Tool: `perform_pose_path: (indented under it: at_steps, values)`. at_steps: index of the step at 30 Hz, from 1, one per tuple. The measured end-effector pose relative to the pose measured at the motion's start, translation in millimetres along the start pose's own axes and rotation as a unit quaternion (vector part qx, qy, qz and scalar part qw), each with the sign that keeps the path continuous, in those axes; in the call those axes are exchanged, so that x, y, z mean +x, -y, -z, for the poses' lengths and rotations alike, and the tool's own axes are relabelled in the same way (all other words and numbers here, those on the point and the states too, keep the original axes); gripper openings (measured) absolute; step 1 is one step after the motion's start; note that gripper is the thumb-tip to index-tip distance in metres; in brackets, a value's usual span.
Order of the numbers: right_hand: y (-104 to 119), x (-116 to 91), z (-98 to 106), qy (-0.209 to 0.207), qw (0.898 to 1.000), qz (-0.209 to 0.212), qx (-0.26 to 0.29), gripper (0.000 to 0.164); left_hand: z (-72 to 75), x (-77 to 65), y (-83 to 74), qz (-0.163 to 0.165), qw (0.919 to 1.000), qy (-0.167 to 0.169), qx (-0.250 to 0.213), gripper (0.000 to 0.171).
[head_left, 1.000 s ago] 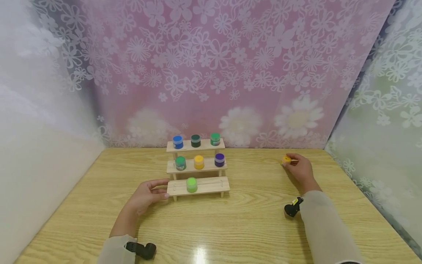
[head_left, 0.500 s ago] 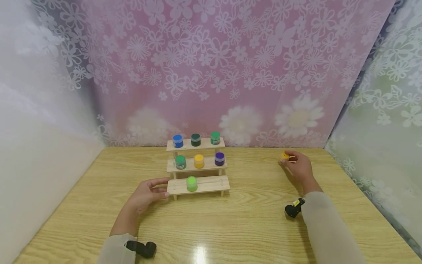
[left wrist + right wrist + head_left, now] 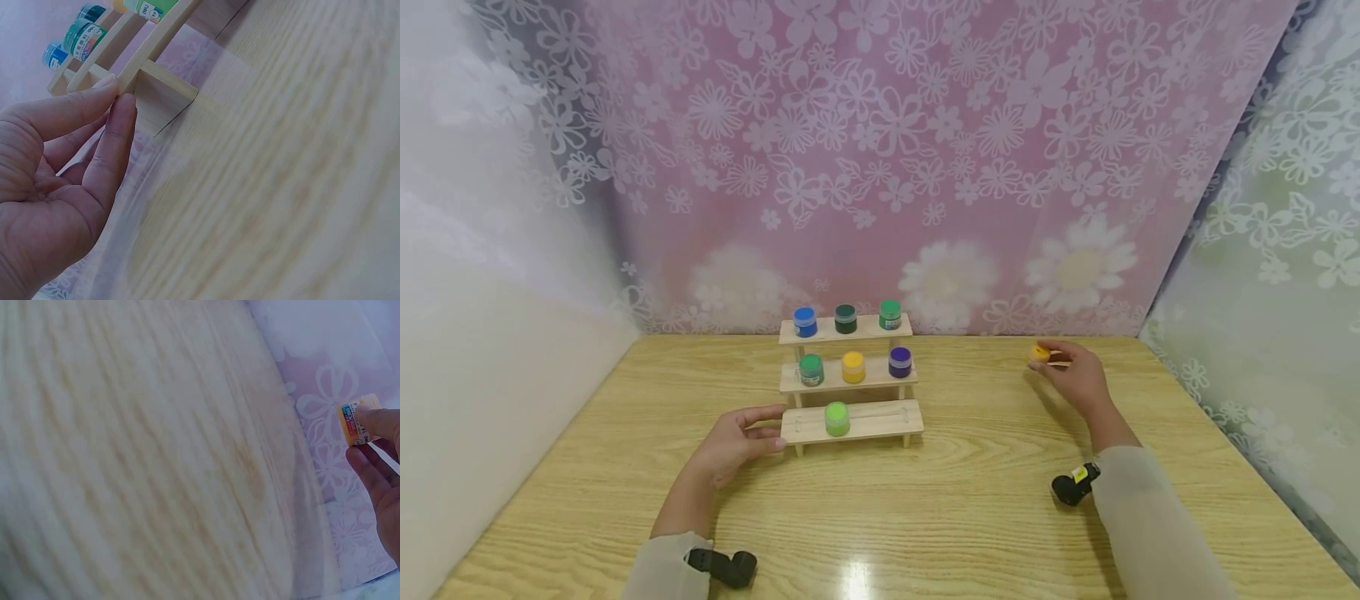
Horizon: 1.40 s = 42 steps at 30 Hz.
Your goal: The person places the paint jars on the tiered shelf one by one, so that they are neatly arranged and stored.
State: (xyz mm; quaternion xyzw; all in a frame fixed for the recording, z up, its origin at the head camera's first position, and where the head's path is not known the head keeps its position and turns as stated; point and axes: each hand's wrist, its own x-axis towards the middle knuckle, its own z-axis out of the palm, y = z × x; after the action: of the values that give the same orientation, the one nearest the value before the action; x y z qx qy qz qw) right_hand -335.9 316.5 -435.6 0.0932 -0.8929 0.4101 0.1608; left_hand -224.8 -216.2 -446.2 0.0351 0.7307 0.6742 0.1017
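My right hand (image 3: 1081, 382) pinches a small yellow paint jar (image 3: 1039, 354) between thumb and fingers, over the far right of the table. The right wrist view shows that jar (image 3: 355, 424) with its printed label. At the left end of a three-tier wooden stand (image 3: 880, 428), my left hand (image 3: 730, 447) pinches the lowest shelf, as the thumb and fingertips in the left wrist view (image 3: 75, 169) confirm. One lime-green jar (image 3: 837, 419) sits on that shelf. The middle tier bears a green jar (image 3: 811, 370), a yellow-orange jar (image 3: 853, 367) and a purple jar (image 3: 900, 362).
The top tier carries a blue jar (image 3: 805, 322), a dark green jar (image 3: 846, 318) and a green jar (image 3: 890, 315). Wood-grain table (image 3: 970, 500) lies around the stand. A pink floral curtain (image 3: 925, 167) rises behind it, with pale sheets at both sides.
My right hand has moved a little to the left, carrying the yellow paint jar. The left hand stays at the stand's lowest shelf, and the jars on the tiers stand as before.
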Motion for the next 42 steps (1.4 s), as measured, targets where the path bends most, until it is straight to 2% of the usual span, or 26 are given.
perform_pose_path:
  at_steps: [28, 35, 42]
  values:
    - [43.7, -16.4, -0.2, 0.023, 0.995, 0.083, 0.052, 0.04, 0.6, 0.5, 0.9, 0.001, 1.0, 0.002, -0.004, 0.059]
    - [53.3, -20.2, -2.0, 0.03, 0.991, 0.12, 0.055, 0.04, -0.6, -0.6, -0.7, 0.001, 1.0, 0.0, -0.003, 0.059]
    - [63.3, -22.5, -2.3, 0.04, 0.989, 0.128, 0.059, 0.039, -1.2, -0.7, -1.7, 0.001, 1.0, -0.001, -0.002, 0.059]
